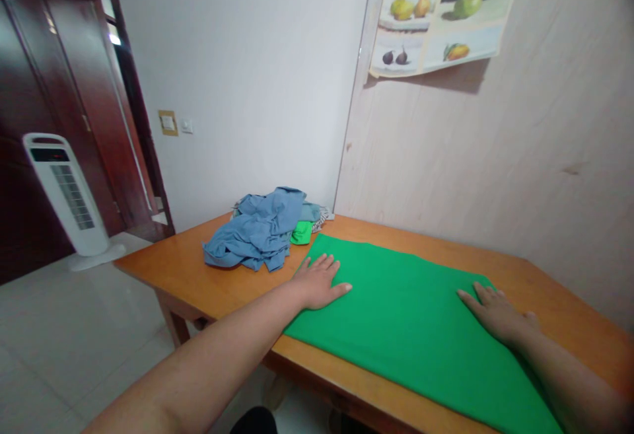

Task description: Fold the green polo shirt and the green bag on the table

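A green cloth [401,315] lies spread flat over the front of the wooden table [188,255], its near edge close to the table's front edge. On its left part rests my left hand [319,282], palm down, with the fingers spread and the thumb pointing right. My right hand [498,312] lies at the cloth's right edge, fingers stretched out. Neither hand grips the fabric. Part of the right border is hidden under my right forearm.
At the back left of the table sits a heap of crumpled blue clothes [262,222] with a bright green piece [301,232] beneath. A white tower fan [69,196] stands on the floor by the dark door. Fruit pictures [446,24] hang on the wall behind.
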Demonstrator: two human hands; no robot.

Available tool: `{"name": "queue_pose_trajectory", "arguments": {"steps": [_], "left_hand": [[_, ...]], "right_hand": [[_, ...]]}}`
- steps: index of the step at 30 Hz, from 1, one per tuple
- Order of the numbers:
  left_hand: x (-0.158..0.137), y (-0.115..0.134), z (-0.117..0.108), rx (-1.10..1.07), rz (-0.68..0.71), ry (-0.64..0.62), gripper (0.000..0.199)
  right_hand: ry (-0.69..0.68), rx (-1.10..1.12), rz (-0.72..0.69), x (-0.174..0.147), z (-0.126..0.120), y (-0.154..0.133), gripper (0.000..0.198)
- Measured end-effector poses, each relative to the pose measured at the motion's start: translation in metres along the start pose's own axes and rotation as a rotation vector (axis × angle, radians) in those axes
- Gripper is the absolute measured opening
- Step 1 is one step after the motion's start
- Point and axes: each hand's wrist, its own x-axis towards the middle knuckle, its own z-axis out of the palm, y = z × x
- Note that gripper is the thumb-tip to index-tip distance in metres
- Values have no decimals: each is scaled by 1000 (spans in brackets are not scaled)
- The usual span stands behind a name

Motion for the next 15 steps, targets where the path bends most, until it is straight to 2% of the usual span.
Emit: {"name": "queue_pose_trajectory", "arguments": {"steps": [3, 6, 10, 13, 15], "left_hand": [[0, -8, 0, 22, -63, 13, 92], [1, -14, -1, 63, -118, 24, 89], [3, -8, -6, 178, -190, 96, 81], [0, 9, -9, 222, -107, 180, 73], [-3, 21, -9, 169, -7, 159, 72]], "right_hand": [[-73, 11, 41, -7, -13, -10, 94], [-80, 23, 49, -12, -22, -18, 95], [-83, 36, 66, -16, -28, -25, 94], [-101, 40, 80, -17, -32, -28, 93], [-110, 41, 84, -17, -34, -29, 93]]}}
